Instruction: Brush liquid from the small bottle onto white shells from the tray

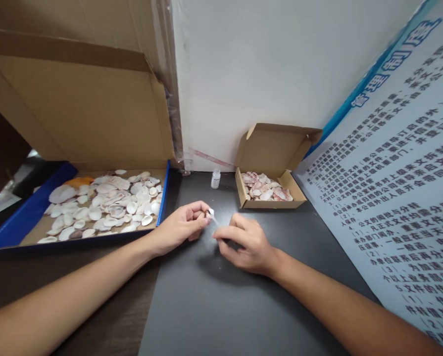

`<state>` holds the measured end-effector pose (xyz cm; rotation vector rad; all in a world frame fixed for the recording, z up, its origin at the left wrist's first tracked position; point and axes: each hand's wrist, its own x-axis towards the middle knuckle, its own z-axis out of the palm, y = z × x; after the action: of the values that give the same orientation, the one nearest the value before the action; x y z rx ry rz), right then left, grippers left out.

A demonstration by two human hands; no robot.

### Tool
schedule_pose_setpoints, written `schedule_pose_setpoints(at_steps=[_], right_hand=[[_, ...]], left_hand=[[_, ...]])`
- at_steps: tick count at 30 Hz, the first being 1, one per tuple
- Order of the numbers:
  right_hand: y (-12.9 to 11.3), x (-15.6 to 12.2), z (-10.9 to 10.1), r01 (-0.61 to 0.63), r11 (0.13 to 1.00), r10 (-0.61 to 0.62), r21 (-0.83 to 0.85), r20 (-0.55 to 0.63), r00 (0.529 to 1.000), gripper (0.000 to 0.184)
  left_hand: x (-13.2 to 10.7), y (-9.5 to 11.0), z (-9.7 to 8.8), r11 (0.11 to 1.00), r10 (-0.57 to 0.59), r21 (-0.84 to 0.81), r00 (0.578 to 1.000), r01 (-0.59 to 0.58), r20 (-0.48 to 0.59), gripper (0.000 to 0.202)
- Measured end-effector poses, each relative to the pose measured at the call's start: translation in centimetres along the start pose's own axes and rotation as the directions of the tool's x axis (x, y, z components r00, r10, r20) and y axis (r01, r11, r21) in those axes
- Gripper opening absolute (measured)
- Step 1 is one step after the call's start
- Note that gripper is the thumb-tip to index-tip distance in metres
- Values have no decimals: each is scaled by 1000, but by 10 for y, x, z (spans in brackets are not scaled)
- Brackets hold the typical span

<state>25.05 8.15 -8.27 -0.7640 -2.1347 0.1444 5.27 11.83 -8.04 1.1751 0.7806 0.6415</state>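
Note:
My left hand (186, 223) pinches a small white shell (210, 212) with a dark spot by the fingertips, above the dark grey mat. Close on its right, my right hand (248, 243) has thumb and fingers closed on a thin, pale, translucent stick (216, 220). The stick's far end reaches toward the shell; whether they touch I cannot tell. Beyond the hands stands a small clear bottle (216, 179) with a pale label, upright on the mat. The fingers partly hide both held things.
On the left, a blue-edged cardboard box (165, 195) with its lid raised holds many loose white shells (95, 213). A smaller open carton (273, 203) at the back right holds reddish and white shells (268, 190). A printed board (399, 163) leans along the right; a white wall (243, 74) rises behind.

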Motion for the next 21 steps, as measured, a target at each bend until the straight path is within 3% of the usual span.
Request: schedule_pose_setpoints(at_steps=[14, 21], right_hand=[[0, -1, 3, -2, 1000, 0, 30, 71, 997, 14], [1, 0, 3, -74, 997, 74, -5, 6, 997, 13]], left_hand=[[-2, 0, 1, 996, 8, -93, 1000, -9, -12, 27], [-2, 3, 4, 995, -25, -100, 999, 21, -40, 28]])
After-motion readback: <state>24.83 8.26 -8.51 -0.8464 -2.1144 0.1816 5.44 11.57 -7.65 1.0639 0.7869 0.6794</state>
